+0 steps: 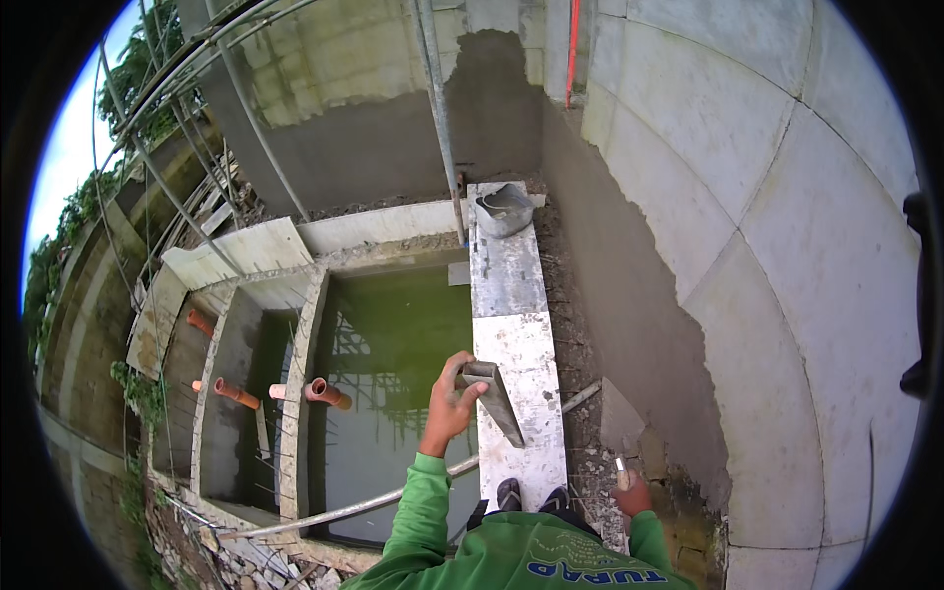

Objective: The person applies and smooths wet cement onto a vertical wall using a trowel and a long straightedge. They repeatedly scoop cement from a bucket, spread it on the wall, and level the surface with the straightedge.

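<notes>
Now | left hand (pixel 449 398) fingers clamped on top end of grey rectangular metal bar (pixel 495 396), tilted over white plank (pixel 519 334) | right hand (pixel 630 494) closed around small pale object, unidentifiable | grey bucket (pixel 503 209) at plank's far end.

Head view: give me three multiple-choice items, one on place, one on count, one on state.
1. Where does the dented grey metal bucket stand?
A. far end of the mortar-spattered grey plank
B. in the green water
C. beside the shoes

2. How many orange pipe stubs jut from the tank walls?
A. one
B. three
C. six

3. What is the left hand doing?
A. hanging empty
B. gripping the long grey metal straightedge
C. holding the bucket

Answers: 1 A, it sits at the plank's far end; 2 B, three stubs show; 3 B, fingers close round its upper end.
</notes>
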Demonstrator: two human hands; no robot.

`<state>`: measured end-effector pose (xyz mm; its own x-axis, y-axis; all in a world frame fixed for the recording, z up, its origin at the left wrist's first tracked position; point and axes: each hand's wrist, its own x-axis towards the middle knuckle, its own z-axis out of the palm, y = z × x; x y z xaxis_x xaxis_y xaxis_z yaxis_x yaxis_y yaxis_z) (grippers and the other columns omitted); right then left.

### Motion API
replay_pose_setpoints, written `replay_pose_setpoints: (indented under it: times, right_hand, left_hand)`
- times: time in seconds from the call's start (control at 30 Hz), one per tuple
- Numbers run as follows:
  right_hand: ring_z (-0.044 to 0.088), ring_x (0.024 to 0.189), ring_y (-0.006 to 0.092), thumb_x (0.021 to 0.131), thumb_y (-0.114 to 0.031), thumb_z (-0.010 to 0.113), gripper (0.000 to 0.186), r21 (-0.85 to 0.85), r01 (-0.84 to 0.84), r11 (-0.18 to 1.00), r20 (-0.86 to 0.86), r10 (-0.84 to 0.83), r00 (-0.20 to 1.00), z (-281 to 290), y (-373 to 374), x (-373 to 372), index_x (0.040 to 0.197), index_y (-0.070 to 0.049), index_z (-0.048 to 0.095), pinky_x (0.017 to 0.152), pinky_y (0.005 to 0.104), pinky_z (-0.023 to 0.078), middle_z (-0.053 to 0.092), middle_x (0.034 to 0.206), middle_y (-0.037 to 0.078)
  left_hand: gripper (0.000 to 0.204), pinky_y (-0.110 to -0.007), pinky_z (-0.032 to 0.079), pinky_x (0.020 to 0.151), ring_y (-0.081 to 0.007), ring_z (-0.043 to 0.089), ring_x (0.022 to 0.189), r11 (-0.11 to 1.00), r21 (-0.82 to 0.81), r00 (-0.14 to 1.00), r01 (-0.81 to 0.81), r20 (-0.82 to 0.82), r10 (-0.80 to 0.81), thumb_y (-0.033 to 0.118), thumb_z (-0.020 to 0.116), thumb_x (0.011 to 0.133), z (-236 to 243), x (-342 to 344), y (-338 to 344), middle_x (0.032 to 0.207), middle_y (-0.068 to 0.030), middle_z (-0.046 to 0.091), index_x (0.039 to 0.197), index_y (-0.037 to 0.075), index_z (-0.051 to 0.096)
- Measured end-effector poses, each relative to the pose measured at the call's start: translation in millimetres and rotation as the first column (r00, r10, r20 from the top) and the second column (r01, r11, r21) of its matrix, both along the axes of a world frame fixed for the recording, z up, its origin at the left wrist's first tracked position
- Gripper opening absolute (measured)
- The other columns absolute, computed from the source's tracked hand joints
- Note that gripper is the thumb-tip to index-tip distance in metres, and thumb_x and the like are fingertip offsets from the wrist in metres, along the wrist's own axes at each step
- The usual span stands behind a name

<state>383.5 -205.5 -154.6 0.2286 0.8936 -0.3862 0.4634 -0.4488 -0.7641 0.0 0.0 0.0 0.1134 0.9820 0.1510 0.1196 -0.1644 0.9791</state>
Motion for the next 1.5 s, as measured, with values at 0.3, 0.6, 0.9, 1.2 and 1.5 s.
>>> replay_pose_setpoints:
  times: [0.3,0.6,0.9,1.2,1.5]
  right_hand:
    - [0.06,0.078,0.0437,0.082,-0.028,0.059,0.031,0.126,-0.368,0.921,0.161,0.347,0.924,121.5,70.0,-114.7,0.105,-0.008,0.052,0.067,0.053,0.044,0.061,0.081,0.024]
    - [0.062,0.073,0.0407,0.08,-0.019,0.068,0.034,0.175,-0.421,0.89,-0.03,0.432,0.901,122.0,56.2,-100.8,0.107,-0.005,0.053,0.061,0.0451,0.048,0.063,0.078,0.021]
    - [0.063,0.074,0.0378,0.076,-0.008,0.062,0.028,0.045,-0.738,0.673,0.112,0.731,0.673,93.3,48.2,-86.4,0.101,-0.006,0.049,0.061,0.0486,0.05,0.064,0.086,0.017]
    - [0.064,0.071,0.0365,0.076,-0.008,0.062,0.031,0.136,-0.768,0.626,0.113,0.76,0.64,146.9,69.5,-78.4,0.103,-0.006,0.047,0.058,0.0481,0.05,0.062,0.082,0.015]
    - [0.063,0.068,0.0355,0.075,-0.009,0.062,0.031,0.028,-0.796,0.604,0.088,0.792,0.604,126.3,72.3,-56.5,0.101,-0.006,0.046,0.056,0.0475,0.049,0.061,0.078,0.015]
  left_hand:
    - [0.019,-0.028,0.036,0.09,-0.0148,0.044,0.095,0.882,-0.043,0.844,-0.469,0.272,0.462,0.007,0.048,0.087,-9.1,61.0,3.8,0.103,-0.0077,0.047,0.105,0.004,0.043]
    - [0.025,-0.04,0.037,0.098,-0.022,0.047,0.1,0.832,0.079,0.762,-0.549,0.457,0.459,0.023,0.049,0.085,-27.9,12.6,-22.5,0.105,-0.0111,0.047,0.1,0.005,0.04]
    - [0.031,-0.049,0.033,0.104,-0.0244,0.044,0.111,0.686,0.087,0.641,-0.722,0.456,0.617,0.03,0.052,0.084,-23.3,13.5,-56.7,0.113,-0.011,0.042,0.1,0.009,0.037]
    - [0.031,-0.049,0.031,0.105,-0.0238,0.043,0.116,0.674,0.099,0.641,-0.732,0.438,0.631,0.033,0.053,0.084,-29.7,11.3,-64.9,0.116,-0.0101,0.045,0.103,0.013,0.039]
    - [0.03,-0.049,0.034,0.105,-0.0249,0.045,0.116,0.666,0.144,0.659,-0.732,0.4,0.637,0.033,0.05,0.087,-28.9,8.3,-67.6,0.117,-0.011,0.046,0.104,0.011,0.04]
